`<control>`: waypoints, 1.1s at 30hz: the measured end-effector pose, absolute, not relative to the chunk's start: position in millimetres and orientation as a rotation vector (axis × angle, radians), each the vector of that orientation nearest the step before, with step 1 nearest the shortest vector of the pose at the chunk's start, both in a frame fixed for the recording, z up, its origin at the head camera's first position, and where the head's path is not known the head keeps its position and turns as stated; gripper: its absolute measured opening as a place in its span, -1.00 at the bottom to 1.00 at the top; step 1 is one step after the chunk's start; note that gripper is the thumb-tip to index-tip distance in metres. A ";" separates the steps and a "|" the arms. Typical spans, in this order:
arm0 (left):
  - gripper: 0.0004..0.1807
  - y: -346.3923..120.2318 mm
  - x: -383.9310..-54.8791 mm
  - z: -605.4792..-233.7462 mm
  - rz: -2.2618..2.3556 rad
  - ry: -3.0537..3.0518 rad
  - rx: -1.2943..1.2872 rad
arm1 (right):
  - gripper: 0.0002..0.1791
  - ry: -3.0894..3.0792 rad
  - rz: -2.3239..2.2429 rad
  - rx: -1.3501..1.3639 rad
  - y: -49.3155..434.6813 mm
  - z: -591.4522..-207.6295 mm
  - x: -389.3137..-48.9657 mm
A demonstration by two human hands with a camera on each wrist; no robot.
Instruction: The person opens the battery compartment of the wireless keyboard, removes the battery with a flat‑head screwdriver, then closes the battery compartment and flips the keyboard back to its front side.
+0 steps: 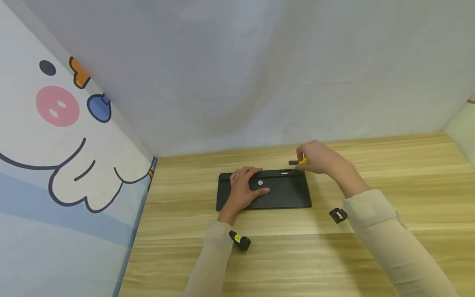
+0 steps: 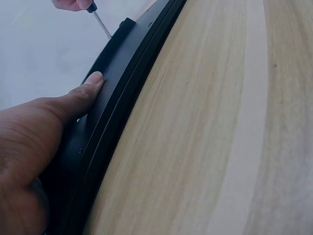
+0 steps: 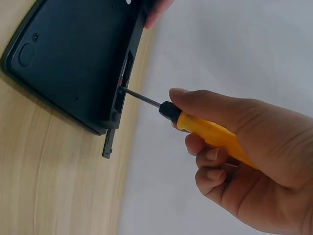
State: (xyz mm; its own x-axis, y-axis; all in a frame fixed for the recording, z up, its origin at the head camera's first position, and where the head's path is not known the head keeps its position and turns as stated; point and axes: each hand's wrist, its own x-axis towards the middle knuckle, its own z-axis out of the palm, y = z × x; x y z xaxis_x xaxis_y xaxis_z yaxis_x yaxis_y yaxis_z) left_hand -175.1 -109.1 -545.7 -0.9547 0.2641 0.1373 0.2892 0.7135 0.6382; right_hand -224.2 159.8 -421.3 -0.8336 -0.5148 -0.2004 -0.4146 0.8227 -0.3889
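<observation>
Working at a wood-grain table [image 1: 282, 264] pushed against a plain pale grey back wall [image 1: 222, 74], a person in beige sleeves [image 1: 400, 247] tends to a black keyboard [image 1: 282, 196] that lies underside up near the table's far edge. The left hand [image 1: 243, 187] rests on its back, thumb spread away from the fingers, which reach the far edge. The right hand [image 1: 315, 156] has thumb and fingers clamped around the yellow handle of a screwdriver [image 3: 215, 139], its tip at an open slot [image 3: 124, 73] where something red and white shows. A small black cover [image 1: 293, 162] lies on the wood just beyond the keyboard. On the left, a wall panel [image 1: 22, 247] carries a cartoon character [image 1: 29, 136] with a pink snout over pale blue; a light-coloured wall [image 1: 462, 128] borders the table's right side.
</observation>
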 end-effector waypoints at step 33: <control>-0.26 -110.4 -170.6 -545.3 -1.089 -2.871 -0.449 | -0.81 2.632 -1.040 -0.568 218.7 -497.0 -221.9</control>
State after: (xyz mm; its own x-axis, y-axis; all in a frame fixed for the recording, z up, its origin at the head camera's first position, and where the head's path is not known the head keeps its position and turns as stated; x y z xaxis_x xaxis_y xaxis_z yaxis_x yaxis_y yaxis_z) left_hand -170.6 -110.4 -545.3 -0.9574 0.2543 0.1369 0.2812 0.7120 0.6434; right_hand -221.9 218.7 -497.0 -0.8913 -0.4443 -0.0910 -0.2621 0.6684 -0.6961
